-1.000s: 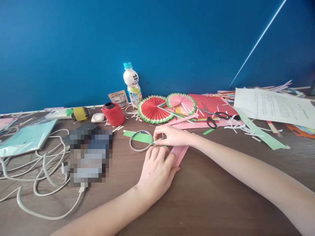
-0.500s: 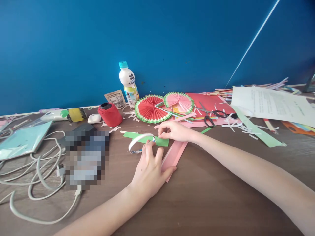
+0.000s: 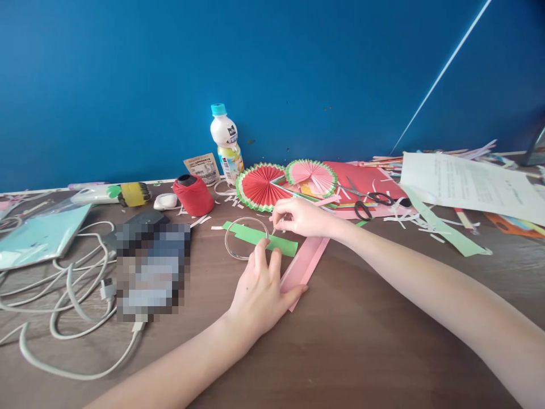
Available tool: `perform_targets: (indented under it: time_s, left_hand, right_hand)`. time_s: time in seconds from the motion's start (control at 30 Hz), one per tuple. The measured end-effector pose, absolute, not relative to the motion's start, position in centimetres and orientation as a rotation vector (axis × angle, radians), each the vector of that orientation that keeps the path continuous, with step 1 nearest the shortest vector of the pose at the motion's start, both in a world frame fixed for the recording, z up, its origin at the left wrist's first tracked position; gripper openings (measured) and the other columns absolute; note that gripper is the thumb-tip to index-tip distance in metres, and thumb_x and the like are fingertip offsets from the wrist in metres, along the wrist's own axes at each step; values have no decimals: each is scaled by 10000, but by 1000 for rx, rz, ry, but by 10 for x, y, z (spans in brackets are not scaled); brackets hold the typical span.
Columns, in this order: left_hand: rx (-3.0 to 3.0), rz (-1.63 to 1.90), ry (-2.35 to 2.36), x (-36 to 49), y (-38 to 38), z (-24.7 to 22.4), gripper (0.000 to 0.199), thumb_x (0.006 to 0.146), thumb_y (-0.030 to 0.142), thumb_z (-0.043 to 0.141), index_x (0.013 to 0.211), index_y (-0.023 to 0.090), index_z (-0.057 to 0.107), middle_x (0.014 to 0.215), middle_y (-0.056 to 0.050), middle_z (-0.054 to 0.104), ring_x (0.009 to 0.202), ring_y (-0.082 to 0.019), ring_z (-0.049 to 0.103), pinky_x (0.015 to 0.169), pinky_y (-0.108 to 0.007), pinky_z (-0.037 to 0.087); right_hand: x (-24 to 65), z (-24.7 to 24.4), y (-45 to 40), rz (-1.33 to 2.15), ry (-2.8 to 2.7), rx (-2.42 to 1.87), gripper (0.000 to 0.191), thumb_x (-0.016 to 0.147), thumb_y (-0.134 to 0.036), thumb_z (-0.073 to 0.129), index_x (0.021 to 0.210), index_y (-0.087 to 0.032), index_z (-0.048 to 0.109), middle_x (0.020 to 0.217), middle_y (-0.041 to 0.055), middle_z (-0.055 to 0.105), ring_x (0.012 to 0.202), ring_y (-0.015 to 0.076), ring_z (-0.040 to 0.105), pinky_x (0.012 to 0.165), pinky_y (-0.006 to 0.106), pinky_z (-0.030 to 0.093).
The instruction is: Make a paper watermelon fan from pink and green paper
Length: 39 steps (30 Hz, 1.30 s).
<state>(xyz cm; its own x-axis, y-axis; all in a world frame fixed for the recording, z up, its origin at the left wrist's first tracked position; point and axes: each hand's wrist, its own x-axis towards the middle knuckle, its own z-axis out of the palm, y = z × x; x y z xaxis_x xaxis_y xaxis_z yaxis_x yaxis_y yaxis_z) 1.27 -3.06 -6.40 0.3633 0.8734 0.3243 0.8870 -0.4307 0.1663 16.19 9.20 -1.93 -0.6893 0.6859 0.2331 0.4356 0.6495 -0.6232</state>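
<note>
My left hand (image 3: 259,284) lies with fingers spread and thumb stretched over a pink paper strip (image 3: 313,258). Its index and middle fingertips press at the lower edge of a green paper strip (image 3: 283,243), touching the side of a thin ring that looks like a nearly used-up tape roll (image 3: 227,245). That ring rests tilted over the green paper. Just above, my right hand (image 3: 298,217) is closed in a pinch. A thin pale strip (image 3: 273,231) shows below its fingertips; whether it joins the ring I cannot tell.
Behind my hands lie red and pink pleated paper fans (image 3: 261,190), scissors (image 3: 368,201) and red paper (image 3: 361,176). A bottle (image 3: 225,142) and a red-wrapped spool (image 3: 193,196) stand at the back. Cables (image 3: 63,375) and a blurred-out phone-like object (image 3: 153,272) are left, a printed sheet (image 3: 468,184) right.
The ring has turned, now showing as a thin circle instead of a broad white band. The green strip has shifted slightly right. My right hand stays pinched, with a pale strip now visible below it.
</note>
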Motion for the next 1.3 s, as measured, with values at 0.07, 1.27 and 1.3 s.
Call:
perform_targets:
  time_s: [0.07, 1.27, 1.3]
  left_hand:
    - [-2565, -571, -1657, 12, -31, -64, 518, 741, 515, 581, 1053, 116, 472, 1204, -203, 401, 1050, -335, 540, 832, -471, 502]
    - [-2829, -446, -1165, 15, -32, -50, 246, 907, 226, 378, 1043, 184, 579, 961, -58, 612, 853, -183, 530, 754, -334, 417]
    - [-2821, -426, -1163, 16, -33, -50, 245, 899, 238, 388, 1035, 171, 580, 931, -63, 609, 829, -189, 527, 736, -338, 420]
  right_hand:
    - [169, -4, 99, 604, -2355, -962, 116, 754, -109, 523, 651, -158, 543, 707, 11, 571, 647, 125, 524, 605, 271, 383]
    - [233, 21, 73, 1375, -2432, -1331, 156, 740, -346, 599, 688, -209, 653, 1293, 29, 539, 542, 92, 542, 408, 252, 324]
    - [232, 22, 70, 1351, -2459, -1337, 157, 733, -351, 606, 680, -215, 662, 1284, 19, 544, 617, 125, 582, 426, 256, 339]
